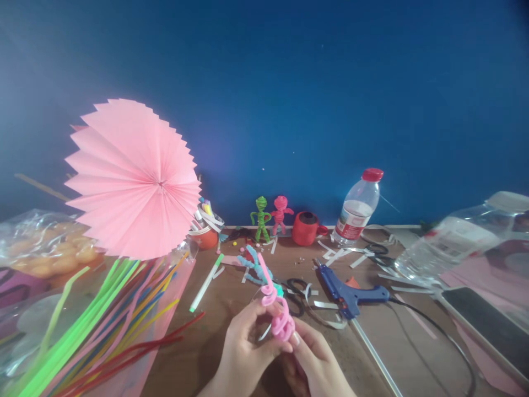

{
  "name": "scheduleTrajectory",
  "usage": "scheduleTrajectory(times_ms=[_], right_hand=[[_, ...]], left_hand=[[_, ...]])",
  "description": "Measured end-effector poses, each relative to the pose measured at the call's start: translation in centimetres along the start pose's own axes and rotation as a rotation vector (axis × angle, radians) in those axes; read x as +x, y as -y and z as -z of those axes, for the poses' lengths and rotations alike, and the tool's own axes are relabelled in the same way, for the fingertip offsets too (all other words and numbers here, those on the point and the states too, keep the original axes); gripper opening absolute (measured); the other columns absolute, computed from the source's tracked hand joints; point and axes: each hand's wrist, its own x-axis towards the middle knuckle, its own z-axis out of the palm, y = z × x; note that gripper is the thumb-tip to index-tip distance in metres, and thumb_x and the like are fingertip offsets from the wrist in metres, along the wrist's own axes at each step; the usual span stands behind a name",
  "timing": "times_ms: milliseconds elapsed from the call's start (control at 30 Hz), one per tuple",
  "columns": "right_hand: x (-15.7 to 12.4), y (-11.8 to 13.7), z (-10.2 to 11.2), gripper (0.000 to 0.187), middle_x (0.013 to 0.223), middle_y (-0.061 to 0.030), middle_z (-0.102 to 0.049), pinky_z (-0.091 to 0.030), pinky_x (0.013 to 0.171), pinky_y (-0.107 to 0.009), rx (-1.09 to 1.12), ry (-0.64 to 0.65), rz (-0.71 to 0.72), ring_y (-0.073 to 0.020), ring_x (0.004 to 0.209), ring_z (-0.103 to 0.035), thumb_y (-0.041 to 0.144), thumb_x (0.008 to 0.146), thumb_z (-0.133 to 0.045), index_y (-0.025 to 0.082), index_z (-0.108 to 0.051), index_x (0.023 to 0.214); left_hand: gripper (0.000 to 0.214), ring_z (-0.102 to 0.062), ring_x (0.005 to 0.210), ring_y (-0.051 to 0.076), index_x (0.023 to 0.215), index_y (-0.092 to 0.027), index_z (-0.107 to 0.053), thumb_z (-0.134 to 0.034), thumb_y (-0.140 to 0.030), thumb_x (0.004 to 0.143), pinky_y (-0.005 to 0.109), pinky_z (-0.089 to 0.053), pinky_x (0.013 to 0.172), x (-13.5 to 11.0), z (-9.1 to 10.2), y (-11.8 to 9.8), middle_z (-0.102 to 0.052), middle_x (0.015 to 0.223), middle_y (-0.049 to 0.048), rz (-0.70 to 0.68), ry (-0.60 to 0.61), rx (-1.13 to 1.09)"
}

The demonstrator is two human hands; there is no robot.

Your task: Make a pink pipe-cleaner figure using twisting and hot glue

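Observation:
Low in the middle of the view, my left hand (243, 353) and my right hand (316, 364) meet over the brown table (206, 342). Both pinch a pink pipe cleaner (278, 314) coiled into loops, one straight end sticking up. The fingers of both hands are closed around the coil. Just behind it lies a light blue pipe cleaner piece (255, 267) and black scissors (295, 295).
A pink paper fan (134, 179) and a bag of coloured pipe cleaners (95, 320) fill the left. A blue glue gun (347, 292) lies right of my hands, its cord trailing right. Green (261, 218) and pink (281, 212) figures, a red cup (306, 227) and two bottles (357, 207) stand near the blue wall.

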Motion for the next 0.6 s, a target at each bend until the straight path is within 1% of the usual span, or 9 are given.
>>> scheduleTrajectory(times_ms=[100, 200, 333, 467, 600], right_hand=[[0.09, -0.21, 0.08, 0.054, 0.039, 0.011, -0.035, -0.018, 0.025, -0.011, -0.014, -0.003, -0.003, -0.0001, 0.028, -0.023, 0.069, 0.06, -0.06, 0.017, -0.05, 0.07], [0.07, -0.25, 0.17, 0.054, 0.04, 0.0107, -0.036, -0.018, 0.026, -0.01, -0.01, 0.002, 0.006, -0.0002, 0.028, -0.023, 0.069, 0.06, -0.06, 0.017, -0.05, 0.07], [-0.01, -0.28, 0.28, 0.052, 0.04, 0.0108, -0.036, -0.018, 0.026, -0.01, -0.011, 0.019, 0.02, 0.0002, 0.028, -0.023, 0.067, 0.064, -0.059, 0.016, -0.052, 0.073], [-0.09, -0.3, 0.33, 0.054, 0.039, 0.0112, -0.036, -0.017, 0.025, -0.011, -0.02, 0.029, 0.028, 0.0004, 0.026, -0.021, 0.068, 0.064, -0.058, 0.016, -0.053, 0.075], [-0.13, -0.11, 0.35, 0.053, 0.042, 0.0101, -0.038, -0.018, 0.026, -0.01, -0.04, 0.02, 0.028, 0.0002, 0.029, -0.023, 0.068, 0.066, -0.057, 0.016, -0.051, 0.073]], left_hand=[[0.022, -0.064, 0.073, 0.02, 0.078, -0.015, -0.061, -0.074, -0.008, 0.062, 0.028, -0.055, 0.068, 0.1, -0.42, -0.41, -0.067, 0.083, 0.0046, 0.068, -0.029, -0.064], [0.02, -0.064, 0.07, 0.018, 0.074, -0.015, -0.061, -0.074, -0.008, 0.061, 0.027, -0.055, 0.066, 0.18, -0.61, -0.6, -0.067, 0.079, 0.0035, 0.057, -0.03, -0.089], [0.02, -0.064, 0.074, 0.018, 0.075, -0.016, -0.061, -0.073, -0.006, 0.062, 0.026, -0.054, 0.069, 0.13, -0.52, -0.33, -0.066, 0.082, 0.0026, 0.041, -0.026, -0.092], [0.025, -0.064, 0.077, 0.019, 0.077, -0.017, -0.061, -0.074, -0.004, 0.06, 0.025, -0.053, 0.071, 0.1, -0.33, 0.0, -0.066, 0.084, 0.0019, 0.039, -0.024, -0.105], [0.025, -0.064, 0.078, 0.019, 0.077, -0.018, -0.061, -0.074, -0.005, 0.06, 0.025, -0.053, 0.072, 0.13, -0.27, -0.01, -0.067, 0.086, 0.0023, 0.036, -0.025, -0.11]])
